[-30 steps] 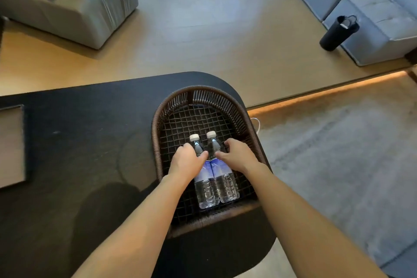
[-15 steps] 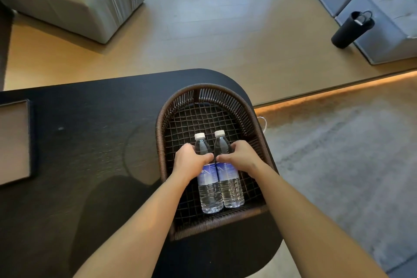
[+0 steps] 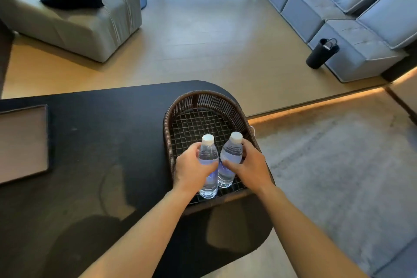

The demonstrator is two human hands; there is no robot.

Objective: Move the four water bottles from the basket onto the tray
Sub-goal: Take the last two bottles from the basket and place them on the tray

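Hands (image 3: 223,171) grip bottles (image 3: 208,160) over basket (image 3: 180,106) on black table (image 3: 101,142).

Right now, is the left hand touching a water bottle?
Touching. The head view shows the left hand with its fingers wrapped around the left bottle, which is tilted up over the basket.

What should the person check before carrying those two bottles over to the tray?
1. Left hand wrapped round the left clear plastic water bottle with white cap: ok.
2. Right hand wrapped round the right clear plastic water bottle with white cap: ok.
3. Both caps on: ok.
4. Bottle bottoms clear of the brown woven wicker basket: cannot tell.
5. Flat dark-framed tray bare where visible: ok.
6. Black tabletop between basket and tray free: ok.
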